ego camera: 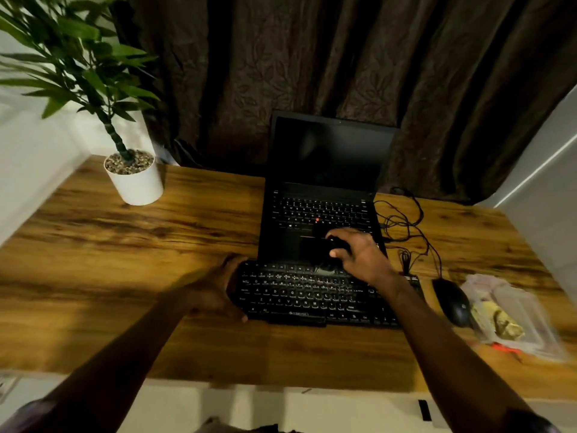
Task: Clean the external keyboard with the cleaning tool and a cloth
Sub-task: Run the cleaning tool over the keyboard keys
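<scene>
**Desk (125,245), wood-grain top, as seen from beside it: 1 person at work, 2 bare hands.**

1. External keyboard (312,295): black with pale legends. It lies flat on the desk near the front edge, its back edge just beside the front of the laptop.
2. Left hand (218,289): wrapped round the left end of the external keyboard, fingers at the back corner and thumb at the front corner, gripping it.
3. Right hand (359,254): held over the back row of keys and the laptop's palm rest. Its fingers and thumb are curled round a small dark cleaning tool (338,245). The tool's shape is lost against the black behind it, and whether its lower end touches the keys cannot be told.
4. Laptop (318,210): black, lid open, screen dark, with 1 red dot among its keys. It stands behind the external keyboard.
5. Mouse (452,301): black, on the desk just right of the external keyboard.
6. Cables (402,223): thin, black and loosely tangled, right of the laptop.
7. Clear plastic packet (512,317): right of the mouse, with yellowish contents and a little orange at its near end. It is blurred.
8. Potted plant (134,179): white pot topped with pebbles, green leaves, at the far left of the desk, well apart from the hands.
9. Curtain (343,57): dark brown, leaf-patterned, hanging behind the desk.
</scene>
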The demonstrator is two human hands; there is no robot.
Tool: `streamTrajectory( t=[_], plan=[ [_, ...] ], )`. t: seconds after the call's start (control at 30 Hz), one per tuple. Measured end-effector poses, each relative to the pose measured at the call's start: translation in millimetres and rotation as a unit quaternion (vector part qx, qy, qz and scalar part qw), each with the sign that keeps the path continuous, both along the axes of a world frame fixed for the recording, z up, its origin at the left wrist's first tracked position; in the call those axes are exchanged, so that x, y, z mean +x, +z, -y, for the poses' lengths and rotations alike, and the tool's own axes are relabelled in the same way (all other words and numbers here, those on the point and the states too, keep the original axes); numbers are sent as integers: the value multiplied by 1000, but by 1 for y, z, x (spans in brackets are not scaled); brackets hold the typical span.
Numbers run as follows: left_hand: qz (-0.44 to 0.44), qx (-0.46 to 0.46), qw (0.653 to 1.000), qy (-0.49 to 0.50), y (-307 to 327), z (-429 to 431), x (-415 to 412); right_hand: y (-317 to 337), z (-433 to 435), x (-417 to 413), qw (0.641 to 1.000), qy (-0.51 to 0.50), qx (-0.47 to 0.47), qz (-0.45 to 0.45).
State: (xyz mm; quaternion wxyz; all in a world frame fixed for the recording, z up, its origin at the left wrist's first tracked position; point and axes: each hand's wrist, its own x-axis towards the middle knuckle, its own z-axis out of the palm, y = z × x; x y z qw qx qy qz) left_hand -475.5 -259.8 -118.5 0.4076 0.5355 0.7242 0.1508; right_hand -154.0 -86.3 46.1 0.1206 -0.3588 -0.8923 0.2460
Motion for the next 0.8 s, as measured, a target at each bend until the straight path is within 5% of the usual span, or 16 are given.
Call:
streamTrajectory(
  t=[0.2, 0.33, 0.8],
  plan=[
    [-14, -4, 1000, 3, 36, 11, 17, 4, -8, 27, 998, -43, 3, 38],
    [26, 70, 997, -22, 65, 15, 29, 5, -2, 34, 995, -87, 1, 40],
    [-10, 96, 995, -30, 58, 14, 29, 7, 25, -1, 995, -87, -12, 40]
  ],
)
